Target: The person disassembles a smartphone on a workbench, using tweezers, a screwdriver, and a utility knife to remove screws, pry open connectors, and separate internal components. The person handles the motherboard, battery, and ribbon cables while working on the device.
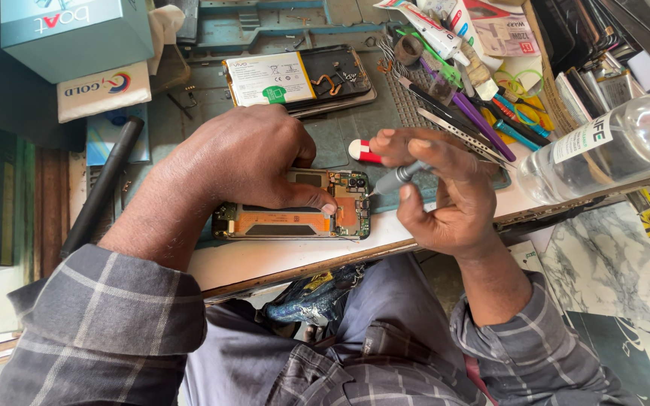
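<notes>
An opened phone [295, 218] with its circuit board and orange flex cable exposed lies on the white bench edge. My left hand [242, 158] presses down on it from above, thumb on the orange part. In my right hand [438, 188] I hold a grey screwdriver [396, 178], its red-and-white cap [360, 150] by my fingertips. The tip points at the phone's upper right corner near the camera modules.
A second opened phone with a white battery [299, 77] lies further back on a grey mat [340, 135]. Tweezers, brushes and coloured tools [468, 98] crowd the right. A clear plastic bottle [611, 146] lies at right. Boxes [77, 34] and a black rod [103, 184] sit at left.
</notes>
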